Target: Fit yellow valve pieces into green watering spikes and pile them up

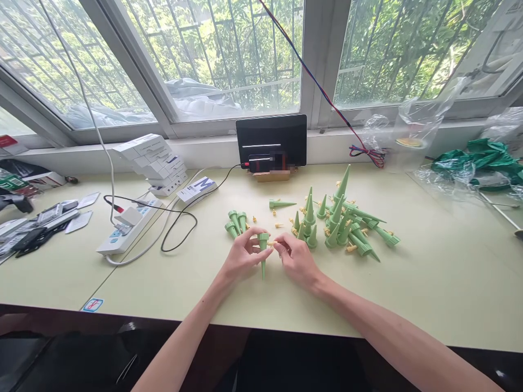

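Observation:
My left hand [244, 255] is closed on a green spike [263, 263], its ribbed cap up and its point down, over the front of the table. Just to the right, my right hand [297, 259] pinches a small yellow piece [271, 244] against the side of the spike near the cap. Whether the piece is seated in the spike cannot be made out. Beyond my left hand stand several green spikes with caps up [233, 218]. A large group of green spikes with yellow pieces [335, 216] spreads to the right of my right hand. One green spike [281, 203] lies farther back.
Loose yellow pieces [279, 225] lie behind my hands. A power strip [129, 226] with cables and a white box [198, 190] are at left. A dark tablet [271, 139] stands by the window. Green plastic [480, 163] lies at far right.

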Motion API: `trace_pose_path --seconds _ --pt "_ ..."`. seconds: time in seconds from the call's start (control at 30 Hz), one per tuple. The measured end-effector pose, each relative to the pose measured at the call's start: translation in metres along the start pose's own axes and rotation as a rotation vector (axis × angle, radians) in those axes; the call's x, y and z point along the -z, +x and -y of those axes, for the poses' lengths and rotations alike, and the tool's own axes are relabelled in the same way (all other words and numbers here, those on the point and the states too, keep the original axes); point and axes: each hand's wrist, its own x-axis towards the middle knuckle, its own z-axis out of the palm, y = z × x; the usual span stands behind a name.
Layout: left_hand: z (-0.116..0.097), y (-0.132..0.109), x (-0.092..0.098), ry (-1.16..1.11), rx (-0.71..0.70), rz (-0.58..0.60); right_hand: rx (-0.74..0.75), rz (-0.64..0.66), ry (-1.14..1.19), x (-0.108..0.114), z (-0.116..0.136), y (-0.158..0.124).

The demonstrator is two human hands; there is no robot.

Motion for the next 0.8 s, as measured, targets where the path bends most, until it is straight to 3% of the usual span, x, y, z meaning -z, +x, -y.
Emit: trace_pose_path --seconds 0.33,0.8 --pt "-0.0015 0.0002 -0.0019 0.044 -0.063 0.017 0.035 0.012 -0.07 0.001 -0.0009 0.0001" --pt "-0.0024 -0.0005 -0.0028 0.047 -0.075 0.017 -0.033 0.011 -0.036 -0.0001 0.0009 0.0002"
